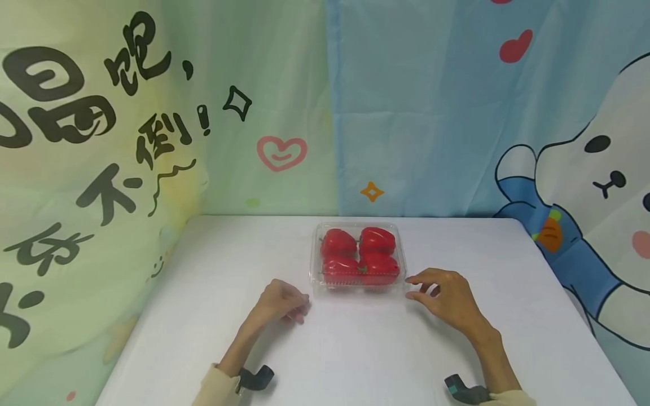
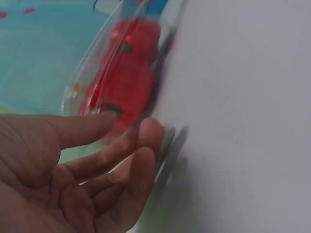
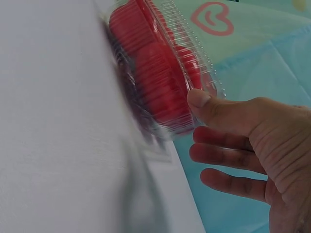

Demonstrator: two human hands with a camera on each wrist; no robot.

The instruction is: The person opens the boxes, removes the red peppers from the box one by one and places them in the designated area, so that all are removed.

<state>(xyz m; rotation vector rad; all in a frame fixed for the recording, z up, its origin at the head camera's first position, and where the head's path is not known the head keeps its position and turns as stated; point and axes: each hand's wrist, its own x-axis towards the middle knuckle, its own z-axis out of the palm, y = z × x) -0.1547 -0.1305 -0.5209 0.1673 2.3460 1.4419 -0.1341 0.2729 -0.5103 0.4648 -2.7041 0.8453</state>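
Observation:
A clear plastic clamshell box [image 1: 316, 282] sits near the back edge of the white table, with several red bell peppers [image 1: 339, 242] inside. Left of its front corner is my left hand [image 1: 281, 301], fingers loosely bent and nothing held. In the left wrist view a gap shows between the thumb [image 2: 92, 128] and the other fingers. My right hand [image 1: 444, 296] is at the box's front right corner with thumb and fingers apart. The right wrist view has the thumb [image 3: 218, 109] overlapping the box's edge; whether it touches, I cannot tell.
The white tabletop [image 1: 350, 349] stretches in front of the box. Behind it and to the sides hang printed cloths, one with a pink heart [image 1: 282, 153] and one with a white cartoon animal [image 1: 574, 152]. Each wrist wears a dark camera mount [image 1: 256, 378].

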